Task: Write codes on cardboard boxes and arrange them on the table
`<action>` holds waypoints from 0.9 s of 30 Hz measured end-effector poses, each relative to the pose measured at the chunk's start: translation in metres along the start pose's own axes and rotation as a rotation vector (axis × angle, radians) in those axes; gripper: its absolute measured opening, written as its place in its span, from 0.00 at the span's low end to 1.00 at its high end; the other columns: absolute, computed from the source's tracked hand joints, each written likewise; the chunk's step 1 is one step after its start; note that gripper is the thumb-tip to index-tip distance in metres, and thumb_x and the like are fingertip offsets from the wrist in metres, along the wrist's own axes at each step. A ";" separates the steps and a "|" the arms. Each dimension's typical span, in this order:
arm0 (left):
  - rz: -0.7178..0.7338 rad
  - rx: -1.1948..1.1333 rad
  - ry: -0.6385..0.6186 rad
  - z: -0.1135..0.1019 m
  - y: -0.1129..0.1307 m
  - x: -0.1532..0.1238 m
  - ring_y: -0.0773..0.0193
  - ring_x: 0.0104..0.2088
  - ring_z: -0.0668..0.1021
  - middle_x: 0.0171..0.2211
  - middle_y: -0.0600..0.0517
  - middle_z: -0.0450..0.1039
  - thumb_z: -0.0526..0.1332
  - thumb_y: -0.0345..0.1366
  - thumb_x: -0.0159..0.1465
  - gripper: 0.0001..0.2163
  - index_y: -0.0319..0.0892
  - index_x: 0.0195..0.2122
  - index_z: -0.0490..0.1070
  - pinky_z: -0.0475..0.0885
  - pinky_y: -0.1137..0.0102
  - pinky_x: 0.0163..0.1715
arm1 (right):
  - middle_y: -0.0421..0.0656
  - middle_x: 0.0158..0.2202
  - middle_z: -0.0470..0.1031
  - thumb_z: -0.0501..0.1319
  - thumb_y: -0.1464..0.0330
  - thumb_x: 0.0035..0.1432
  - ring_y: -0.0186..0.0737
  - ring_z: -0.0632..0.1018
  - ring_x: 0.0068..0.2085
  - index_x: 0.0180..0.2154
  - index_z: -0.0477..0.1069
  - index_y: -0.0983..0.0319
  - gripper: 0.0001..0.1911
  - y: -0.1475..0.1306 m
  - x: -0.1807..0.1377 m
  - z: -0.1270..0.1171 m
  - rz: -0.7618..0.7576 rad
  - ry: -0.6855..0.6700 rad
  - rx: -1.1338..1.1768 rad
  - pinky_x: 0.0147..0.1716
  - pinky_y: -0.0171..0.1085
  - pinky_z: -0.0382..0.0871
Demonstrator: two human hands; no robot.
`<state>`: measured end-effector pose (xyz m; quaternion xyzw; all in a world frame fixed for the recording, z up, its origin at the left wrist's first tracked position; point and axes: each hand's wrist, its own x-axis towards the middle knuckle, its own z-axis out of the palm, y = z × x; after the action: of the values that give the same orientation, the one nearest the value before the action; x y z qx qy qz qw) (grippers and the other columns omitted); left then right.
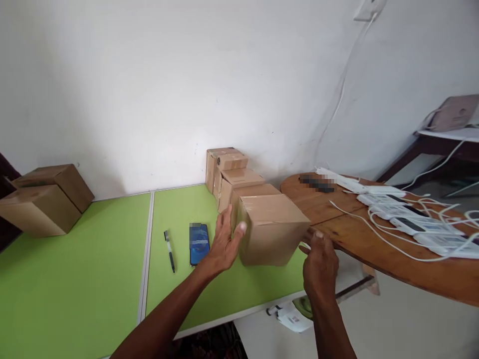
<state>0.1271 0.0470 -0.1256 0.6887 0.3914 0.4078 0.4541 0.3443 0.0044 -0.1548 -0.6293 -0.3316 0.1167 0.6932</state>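
A brown cardboard box sits at the right end of the green table, at the near end of a row of boxes. My left hand is at its left side, with the fingers stretched out and the thumb apart. Whether the palm presses on the cardboard, I cannot tell. Beside the box's lower right edge is my right hand, its fingers loosely bent and apart, with nothing visible in them. A phone with a lit screen lies just left of my left hand, and a pen lies further left.
Behind the near box, several more cardboard boxes reach back to the wall. Two boxes stand at the table's far left. On the right, a wooden table carries white power strips and tangled cables. A metal strip divides the green tabletop.
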 end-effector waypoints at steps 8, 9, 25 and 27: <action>-0.006 -0.236 -0.072 0.021 -0.012 0.028 0.52 0.82 0.45 0.82 0.50 0.45 0.40 0.70 0.72 0.43 0.47 0.79 0.51 0.40 0.56 0.80 | 0.57 0.58 0.80 0.49 0.29 0.60 0.59 0.79 0.58 0.57 0.76 0.62 0.49 0.025 -0.008 -0.007 0.218 -0.007 0.168 0.50 0.53 0.72; -0.018 -0.276 -0.089 0.022 -0.013 0.025 0.52 0.82 0.44 0.82 0.51 0.44 0.39 0.70 0.72 0.43 0.47 0.80 0.50 0.40 0.56 0.80 | 0.56 0.63 0.77 0.48 0.29 0.61 0.59 0.76 0.63 0.60 0.74 0.61 0.49 0.032 -0.014 -0.002 0.247 -0.053 0.227 0.55 0.54 0.71; 0.051 0.107 0.114 -0.067 0.015 -0.137 0.41 0.76 0.61 0.78 0.50 0.51 0.55 0.53 0.76 0.31 0.64 0.78 0.51 0.65 0.42 0.72 | 0.43 0.52 0.86 0.58 0.34 0.62 0.54 0.82 0.57 0.63 0.76 0.47 0.38 -0.015 -0.109 0.020 0.510 -0.229 0.512 0.58 0.54 0.76; 0.045 0.163 0.180 -0.074 0.014 -0.149 0.41 0.75 0.63 0.76 0.49 0.55 0.58 0.51 0.75 0.30 0.66 0.77 0.54 0.67 0.43 0.71 | 0.43 0.53 0.86 0.60 0.32 0.58 0.55 0.82 0.58 0.62 0.77 0.47 0.40 -0.014 -0.120 0.028 0.565 -0.290 0.516 0.57 0.54 0.77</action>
<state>0.0074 -0.0700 -0.1241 0.6925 0.4470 0.4451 0.3501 0.2338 -0.0454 -0.1798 -0.4781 -0.1997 0.4695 0.7149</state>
